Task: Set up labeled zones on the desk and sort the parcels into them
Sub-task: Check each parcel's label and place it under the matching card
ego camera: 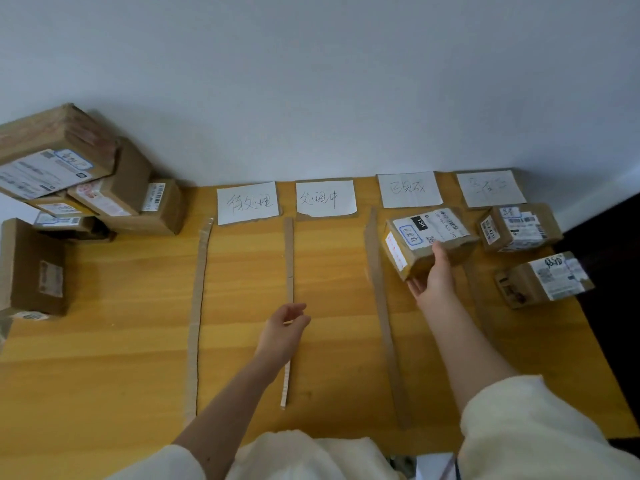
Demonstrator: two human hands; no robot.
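Observation:
Cardboard strips [288,306] split the wooden desk [121,341] into lanes. At the back of each lane lies a handwritten paper label [247,202]. My right hand [433,275] grips a cardboard parcel [427,239] with white shipping stickers, tilted just above the third lane under its label [408,188]. My left hand [285,327] hovers over the second strip, fingers loosely apart, holding nothing. Two parcels [521,226] [545,277] sit in the far-right lane. A pile of parcels [69,178] is stacked at the back left.
One more box [34,268] stands near the left edge. The desk backs onto a pale wall [311,81]. To the right of the desk's edge is dark floor [609,271]. My cream sleeves [536,427] fill the bottom of the view.

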